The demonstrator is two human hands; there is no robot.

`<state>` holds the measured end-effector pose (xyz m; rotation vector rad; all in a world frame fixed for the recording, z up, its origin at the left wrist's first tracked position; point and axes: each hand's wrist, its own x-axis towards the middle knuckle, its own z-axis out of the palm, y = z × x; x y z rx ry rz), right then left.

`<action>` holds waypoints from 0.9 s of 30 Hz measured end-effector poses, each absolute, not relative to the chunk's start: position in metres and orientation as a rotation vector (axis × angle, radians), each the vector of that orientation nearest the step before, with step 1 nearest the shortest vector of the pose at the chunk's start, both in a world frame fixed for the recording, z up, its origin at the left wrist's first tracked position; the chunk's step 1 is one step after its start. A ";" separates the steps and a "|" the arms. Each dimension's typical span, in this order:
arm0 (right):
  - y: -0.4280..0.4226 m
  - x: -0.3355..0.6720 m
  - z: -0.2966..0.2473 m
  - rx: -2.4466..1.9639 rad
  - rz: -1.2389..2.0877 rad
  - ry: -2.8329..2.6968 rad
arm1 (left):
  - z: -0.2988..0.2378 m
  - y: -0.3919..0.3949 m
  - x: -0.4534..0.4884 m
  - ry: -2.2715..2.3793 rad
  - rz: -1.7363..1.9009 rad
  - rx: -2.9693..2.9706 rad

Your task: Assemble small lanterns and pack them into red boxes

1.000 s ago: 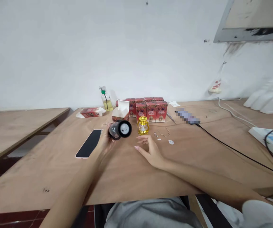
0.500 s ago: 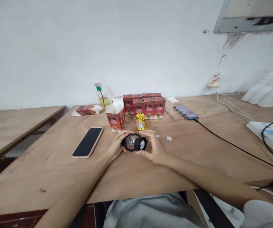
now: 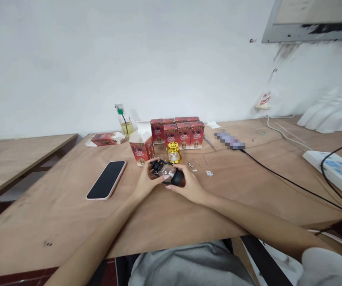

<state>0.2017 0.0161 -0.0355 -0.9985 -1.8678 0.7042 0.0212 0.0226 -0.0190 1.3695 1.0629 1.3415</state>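
Between my two hands lies a small black lantern [image 3: 167, 171] with a clear globe, tipped on its side with its base to the right. My left hand [image 3: 147, 180] grips the top end, its thumb along the globe. Around the black base, the fingers and thumb of my right hand [image 3: 189, 184] are closed. Just behind them a gold lantern [image 3: 174, 153] stands upright. An opened red box [image 3: 141, 147] with its flaps up is behind my left hand. Bent wire pieces [image 3: 201, 161] and a small white part [image 3: 209, 173] lie right of the gold lantern.
Several closed red boxes [image 3: 184, 136] stand in rows at the back. A phone [image 3: 107, 180] lies to the left, with a lying red box [image 3: 107, 138] and a pump bottle [image 3: 125, 124] beyond. On the right are a screwdriver-like tool [image 3: 209, 143], a black cable [image 3: 290, 186] and a power strip [image 3: 334, 169].
The black lantern has turned in my hands: its base end faced me before, and now its side shows. My left thumb has come over onto the globe. The view has shifted slightly.
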 end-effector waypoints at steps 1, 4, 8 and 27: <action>0.016 0.202 -0.036 -0.988 0.674 -1.883 | -0.020 0.022 0.022 1.101 1.352 1.425; 0.015 0.202 -0.038 -0.954 0.553 -1.933 | -0.022 0.021 0.021 1.203 1.440 1.518; 0.013 0.201 -0.039 -0.919 0.370 -2.026 | -0.022 0.023 0.018 1.265 1.569 1.564; 0.022 0.203 -0.035 -1.213 0.572 -1.815 | -0.006 0.011 0.011 1.041 1.382 2.699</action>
